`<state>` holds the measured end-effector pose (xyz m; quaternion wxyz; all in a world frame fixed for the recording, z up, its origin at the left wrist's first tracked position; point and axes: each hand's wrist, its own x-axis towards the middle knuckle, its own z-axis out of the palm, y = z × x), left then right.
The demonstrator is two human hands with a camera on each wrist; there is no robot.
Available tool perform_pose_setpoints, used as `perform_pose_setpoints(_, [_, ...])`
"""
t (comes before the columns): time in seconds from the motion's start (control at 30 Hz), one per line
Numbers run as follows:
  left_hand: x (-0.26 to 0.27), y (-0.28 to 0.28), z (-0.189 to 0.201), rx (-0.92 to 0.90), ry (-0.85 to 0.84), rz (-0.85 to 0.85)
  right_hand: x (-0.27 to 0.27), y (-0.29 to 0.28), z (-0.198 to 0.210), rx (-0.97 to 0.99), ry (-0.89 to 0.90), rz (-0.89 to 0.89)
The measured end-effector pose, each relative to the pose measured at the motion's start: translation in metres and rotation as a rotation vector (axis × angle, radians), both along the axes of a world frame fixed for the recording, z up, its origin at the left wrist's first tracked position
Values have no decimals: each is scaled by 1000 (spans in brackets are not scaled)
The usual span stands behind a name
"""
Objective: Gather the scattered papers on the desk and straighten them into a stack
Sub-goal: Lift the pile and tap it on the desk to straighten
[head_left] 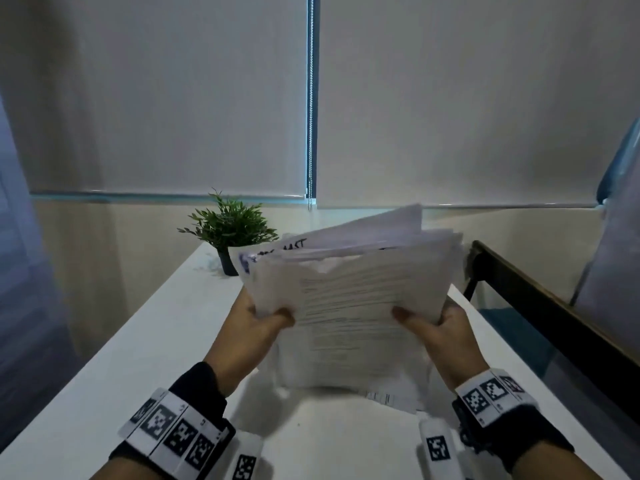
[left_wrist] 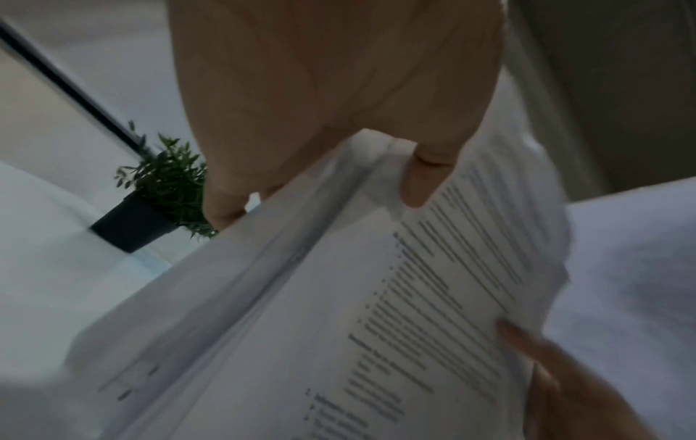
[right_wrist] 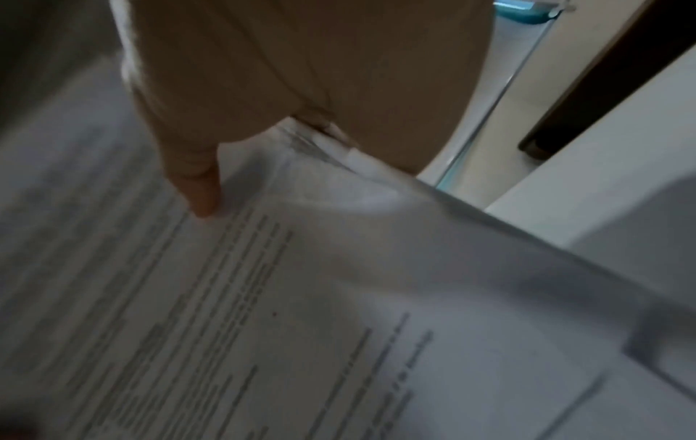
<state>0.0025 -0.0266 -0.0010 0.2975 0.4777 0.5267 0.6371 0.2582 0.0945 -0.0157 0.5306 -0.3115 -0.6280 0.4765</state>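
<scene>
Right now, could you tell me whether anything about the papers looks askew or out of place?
Yes: the stack of papers, gripped by the left hand and right hand, is uneven, its top edges fanned out and misaligned.

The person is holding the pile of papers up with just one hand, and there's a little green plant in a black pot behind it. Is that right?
Not quite. Both hands hold the pile of papers: the left hand grips its left edge and the right hand grips its right edge, thumbs on the front sheet. The head view shows this. The little green plant in its black pot does stand behind it on the desk.
</scene>
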Motion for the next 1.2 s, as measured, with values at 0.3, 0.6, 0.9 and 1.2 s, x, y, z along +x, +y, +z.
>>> perform_pose_setpoints(0.3, [12,19,8,107,-121,40,-7,4,3,16,1,101])
perform_pose_setpoints(0.6, [27,22,9,39,-14,59,-5,5,11,4,13,50])
perform_pose_setpoints(0.9, [29,10,11,95,17,199,-7,-9,5,7,27,22])
perform_pose_setpoints(1.2, [28,8,19,108,7,224,-8,-14,16,38,-58,56])
